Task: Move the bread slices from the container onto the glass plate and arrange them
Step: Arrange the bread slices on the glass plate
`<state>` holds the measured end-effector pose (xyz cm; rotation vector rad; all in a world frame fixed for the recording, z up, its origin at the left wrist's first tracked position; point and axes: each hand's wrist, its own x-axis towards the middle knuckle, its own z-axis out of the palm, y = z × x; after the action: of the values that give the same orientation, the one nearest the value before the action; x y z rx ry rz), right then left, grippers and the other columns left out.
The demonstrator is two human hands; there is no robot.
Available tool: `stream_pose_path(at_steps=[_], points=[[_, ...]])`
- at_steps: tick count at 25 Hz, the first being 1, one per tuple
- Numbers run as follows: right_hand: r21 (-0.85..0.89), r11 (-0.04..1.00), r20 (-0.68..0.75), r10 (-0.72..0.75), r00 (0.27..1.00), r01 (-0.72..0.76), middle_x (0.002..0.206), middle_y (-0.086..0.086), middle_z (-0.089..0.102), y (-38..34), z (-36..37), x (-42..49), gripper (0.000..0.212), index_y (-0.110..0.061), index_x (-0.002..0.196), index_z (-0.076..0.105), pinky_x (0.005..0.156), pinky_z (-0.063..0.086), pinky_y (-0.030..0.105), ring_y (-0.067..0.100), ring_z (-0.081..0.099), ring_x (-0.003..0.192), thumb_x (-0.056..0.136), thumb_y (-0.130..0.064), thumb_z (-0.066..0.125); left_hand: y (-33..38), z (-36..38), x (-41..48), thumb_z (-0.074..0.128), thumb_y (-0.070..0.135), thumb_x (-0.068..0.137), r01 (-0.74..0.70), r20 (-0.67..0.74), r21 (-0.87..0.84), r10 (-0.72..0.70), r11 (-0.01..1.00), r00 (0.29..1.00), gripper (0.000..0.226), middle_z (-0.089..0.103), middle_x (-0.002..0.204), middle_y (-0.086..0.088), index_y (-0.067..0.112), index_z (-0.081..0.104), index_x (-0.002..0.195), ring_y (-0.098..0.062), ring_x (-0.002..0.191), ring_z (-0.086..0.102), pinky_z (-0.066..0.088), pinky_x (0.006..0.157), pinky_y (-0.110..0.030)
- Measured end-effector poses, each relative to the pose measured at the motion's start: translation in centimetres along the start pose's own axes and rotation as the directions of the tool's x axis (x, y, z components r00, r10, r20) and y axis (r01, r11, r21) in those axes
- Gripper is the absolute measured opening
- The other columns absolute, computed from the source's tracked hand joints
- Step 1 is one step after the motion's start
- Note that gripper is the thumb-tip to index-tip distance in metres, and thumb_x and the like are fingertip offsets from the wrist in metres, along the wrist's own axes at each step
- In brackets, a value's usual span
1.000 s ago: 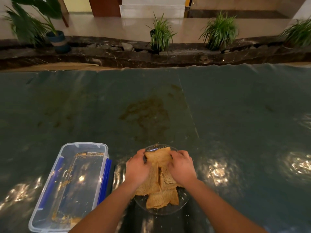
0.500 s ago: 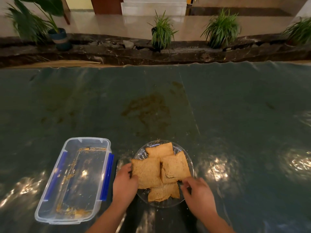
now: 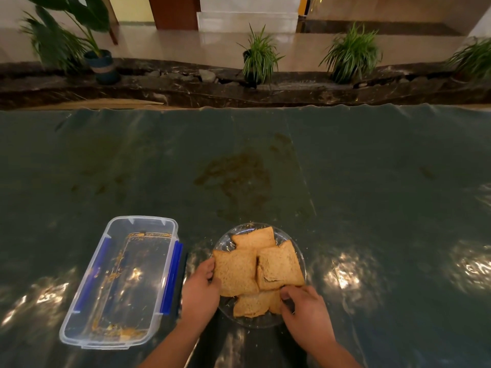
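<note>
Several brown bread slices [image 3: 236,272] lie overlapping on the round glass plate [image 3: 225,240] near the table's front edge. My left hand [image 3: 199,293] rests at the plate's left side, its thumb and fingertips touching the edge of the left slice. My right hand [image 3: 305,312] is at the plate's front right, fingers curled over the rim and touching the corner of the front slice [image 3: 255,304]. The clear plastic container [image 3: 93,325] with blue clips stands left of the plate and holds only crumbs.
The table is covered with a dark green glossy sheet [image 3: 372,181] with a brown stain [image 3: 236,173] beyond the plate. Potted plants [image 3: 259,57] stand along a dark stone ledge behind the far edge.
Both hands have drawn back from over the slices to the plate's near left and right sides. The slices now lie spread out and uncovered on the plate.
</note>
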<state>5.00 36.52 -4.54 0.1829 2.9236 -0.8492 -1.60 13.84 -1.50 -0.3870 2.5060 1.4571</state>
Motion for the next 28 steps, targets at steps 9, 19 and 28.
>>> stream_pose_path(at_steps=[9, 19, 28], points=[[0.051, 0.999, -0.001, -0.009, 1.0, 0.009, 0.099, -0.018, 0.065, -0.4, 0.3, -0.2, 0.024, -0.035, 0.106, 0.065, 0.084, 0.046, 0.031, 0.007, 0.051, 0.099, 0.082, -0.034, 0.067, 0.9, 0.3, -0.1, 0.056, 0.005, 0.087, -0.034, 0.039, 0.08, 0.031, 0.996, 0.999, 0.046, 0.056, 0.089, 0.019, 0.024, 0.055, 0.128, 0.004, 0.08, 0.053, 0.04, 0.066, -0.015], [0.009, 0.998, -0.019, -0.056, 0.998, 0.056, 0.092, -0.017, 0.065, 0.0, 0.6, -1.1, 0.017, -0.03, 0.098, 0.067, 0.082, 0.048, 0.03, 0.008, 0.051, 0.095, 0.081, -0.034, 0.069, -0.9, 0.8, -2.1, 0.06, 0.014, 0.089, 0.151, -0.057, -0.048, -0.154, 0.987, 0.986, 0.027, 0.065, 0.096, 0.006, 0.025, 0.059, 0.114, -0.007, 0.09, 0.06, 0.044, 0.069, -0.026], [0.007, 0.998, -0.017, -0.059, 0.998, 0.06, 0.098, -0.018, 0.064, 0.0, 0.5, -1.3, 0.019, -0.032, 0.103, 0.066, 0.087, 0.045, 0.026, 0.006, 0.047, 0.1, 0.085, -0.036, 0.063, -0.8, -0.2, -1.8, 0.056, 0.005, 0.089, 0.144, -0.062, 0.013, -0.143, 0.989, 0.988, 0.028, 0.066, 0.091, 0.011, 0.024, 0.061, 0.11, -0.003, 0.085, 0.061, 0.048, 0.072, -0.027]])
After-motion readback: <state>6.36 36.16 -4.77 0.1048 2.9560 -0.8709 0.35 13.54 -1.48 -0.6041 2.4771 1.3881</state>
